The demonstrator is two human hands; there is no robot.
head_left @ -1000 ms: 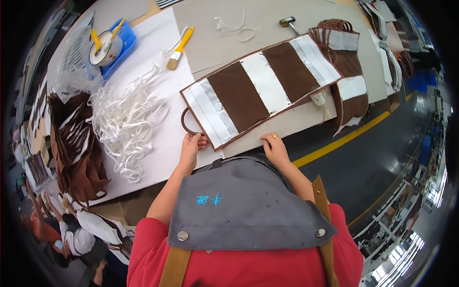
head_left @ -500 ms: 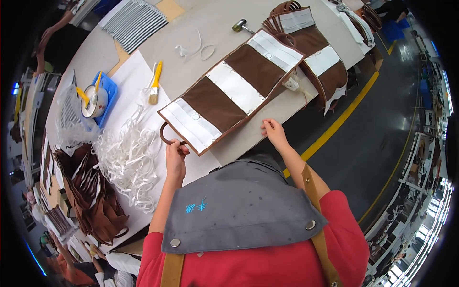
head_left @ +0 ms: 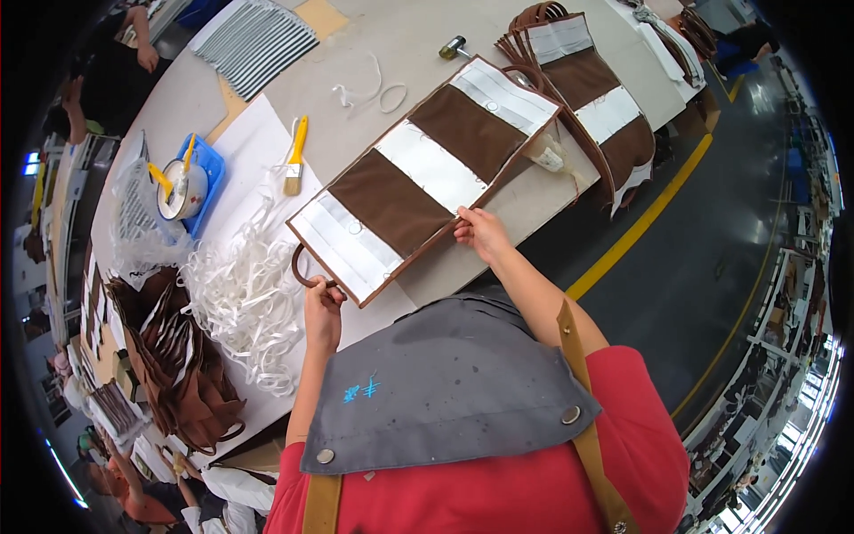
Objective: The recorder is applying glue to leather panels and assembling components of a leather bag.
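A long brown bag panel [head_left: 391,212] with white bands across it and dark brown edging lies slanted over the table in front of me. At its near left end, my left hand [head_left: 323,313] is closed around the brown loop handle [head_left: 301,265]. My right hand [head_left: 483,235] pinches the panel's near long edge beside the middle white band. Part of the fingertips is hidden against the edge. Past the panel's far right end, a stack of similar brown and white panels [head_left: 598,100] with bundled handles hangs partly over the table edge.
On the left are a heap of white ribbon strips [head_left: 245,298], folded brown pieces [head_left: 173,365], and a cup [head_left: 184,192] with brushes in a blue tray [head_left: 211,169]. A yellow-handled brush [head_left: 296,160] and a hammer [head_left: 453,47] lie beyond the panel. Co-workers stand at far left.
My right hand has moved left from beside the panel to its near edge and taken hold there. The panel's near left end has shifted slightly toward me.
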